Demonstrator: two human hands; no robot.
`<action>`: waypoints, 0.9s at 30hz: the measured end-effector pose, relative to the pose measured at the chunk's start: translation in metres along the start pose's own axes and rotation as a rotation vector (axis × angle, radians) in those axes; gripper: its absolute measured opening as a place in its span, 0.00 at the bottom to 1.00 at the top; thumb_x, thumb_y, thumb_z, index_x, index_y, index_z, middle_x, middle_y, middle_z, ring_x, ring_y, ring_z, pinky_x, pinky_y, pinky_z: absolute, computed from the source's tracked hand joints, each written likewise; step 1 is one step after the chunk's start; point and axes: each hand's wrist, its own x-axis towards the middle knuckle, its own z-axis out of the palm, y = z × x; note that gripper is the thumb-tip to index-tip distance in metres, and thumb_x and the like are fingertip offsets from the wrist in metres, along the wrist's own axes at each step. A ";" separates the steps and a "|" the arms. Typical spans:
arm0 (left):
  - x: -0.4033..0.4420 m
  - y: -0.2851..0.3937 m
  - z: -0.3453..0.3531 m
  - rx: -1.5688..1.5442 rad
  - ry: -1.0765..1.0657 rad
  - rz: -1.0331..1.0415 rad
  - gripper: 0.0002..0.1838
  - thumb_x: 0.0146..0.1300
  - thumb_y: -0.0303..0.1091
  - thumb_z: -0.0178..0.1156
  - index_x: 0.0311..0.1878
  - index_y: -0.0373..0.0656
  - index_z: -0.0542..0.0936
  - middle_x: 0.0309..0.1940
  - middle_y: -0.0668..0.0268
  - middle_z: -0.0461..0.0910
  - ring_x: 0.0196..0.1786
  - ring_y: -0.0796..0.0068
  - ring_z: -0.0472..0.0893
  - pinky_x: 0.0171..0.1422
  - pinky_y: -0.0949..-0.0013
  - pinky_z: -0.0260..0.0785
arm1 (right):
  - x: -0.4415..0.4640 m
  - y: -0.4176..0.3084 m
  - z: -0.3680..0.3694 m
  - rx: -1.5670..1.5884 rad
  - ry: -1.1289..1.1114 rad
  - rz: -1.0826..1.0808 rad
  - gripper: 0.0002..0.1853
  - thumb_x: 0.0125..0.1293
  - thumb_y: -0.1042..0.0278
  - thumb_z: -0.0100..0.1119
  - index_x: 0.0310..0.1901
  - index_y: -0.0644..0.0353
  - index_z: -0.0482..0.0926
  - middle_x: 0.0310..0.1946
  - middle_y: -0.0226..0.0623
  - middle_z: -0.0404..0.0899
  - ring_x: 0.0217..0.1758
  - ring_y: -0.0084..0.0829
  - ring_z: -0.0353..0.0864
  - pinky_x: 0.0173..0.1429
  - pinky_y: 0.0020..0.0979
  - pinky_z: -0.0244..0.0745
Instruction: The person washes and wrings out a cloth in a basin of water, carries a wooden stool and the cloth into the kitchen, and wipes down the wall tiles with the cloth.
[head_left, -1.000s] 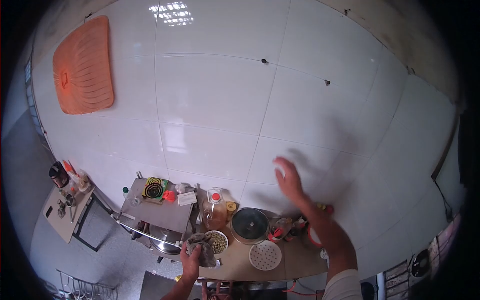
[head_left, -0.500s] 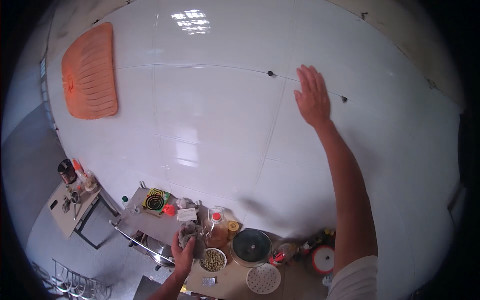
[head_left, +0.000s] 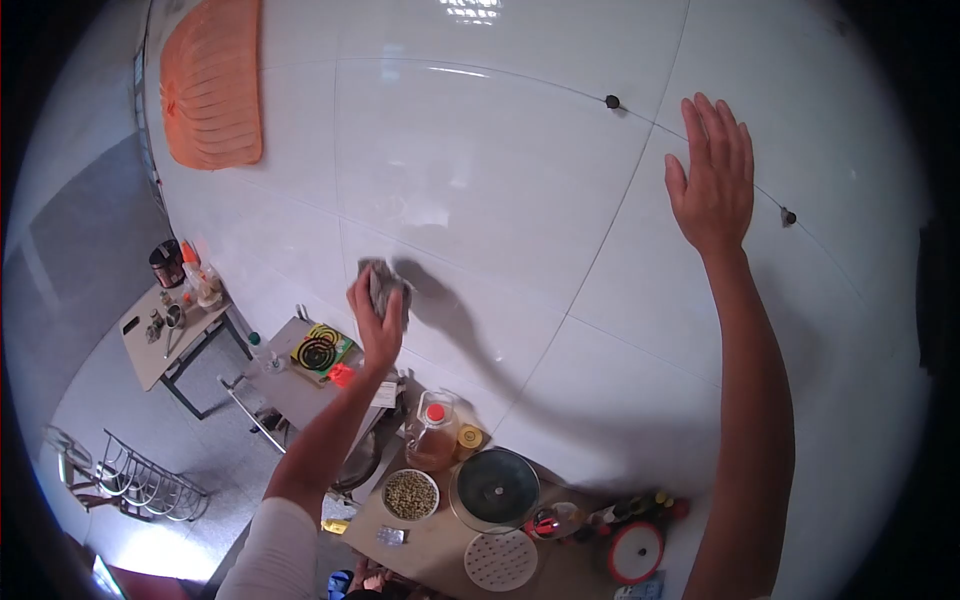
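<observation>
My left hand (head_left: 378, 318) is closed around a crumpled grey cloth (head_left: 385, 285), which is up against or very close to the white tiled wall (head_left: 480, 200); exact contact is hard to tell. My right hand (head_left: 715, 185) lies flat on the same wall higher up to the right, fingers stretched out and holding nothing. Two small dark knobs, one a black knob (head_left: 612, 102) to the left of that hand and the other a dark hook-like knob (head_left: 789, 216) to its lower right, sit along a thin line on the wall.
An orange ribbed panel (head_left: 212, 90) hangs upper left. Below stand a jug with a red cap (head_left: 433, 435), a bowl of beans (head_left: 410, 494), a round glass lid (head_left: 497, 488) and a white perforated disc (head_left: 500, 560). A small table (head_left: 150, 345) and a metal rack (head_left: 150, 480) are at left.
My left hand has risen with the grey cloth from above the counter to the wall. The view has shifted; my right hand is still flat on the wall.
</observation>
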 end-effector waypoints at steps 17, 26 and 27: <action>-0.065 0.095 0.146 0.120 -0.348 0.975 0.13 0.52 0.37 0.59 0.42 0.50 0.78 0.48 0.65 0.74 0.51 0.64 0.74 0.51 0.56 0.64 | -0.002 0.005 0.003 0.067 0.052 -0.054 0.33 0.60 0.66 0.61 0.68 0.52 0.64 0.68 0.34 0.64 0.73 0.38 0.60 0.76 0.46 0.53; 0.054 -0.054 0.065 0.280 0.238 0.193 0.11 0.60 0.31 0.57 0.43 0.38 0.72 0.42 0.52 0.70 0.50 0.49 0.66 0.57 0.50 0.56 | -0.002 0.003 0.004 0.015 0.014 -0.035 0.34 0.59 0.68 0.59 0.69 0.51 0.62 0.69 0.35 0.62 0.74 0.39 0.57 0.76 0.46 0.51; 0.066 -0.045 0.062 0.208 0.367 0.082 0.10 0.63 0.31 0.54 0.44 0.37 0.71 0.41 0.52 0.70 0.48 0.50 0.65 0.57 0.51 0.55 | -0.002 0.003 0.004 0.027 0.017 -0.040 0.34 0.59 0.68 0.59 0.69 0.51 0.62 0.69 0.35 0.62 0.74 0.39 0.57 0.76 0.46 0.51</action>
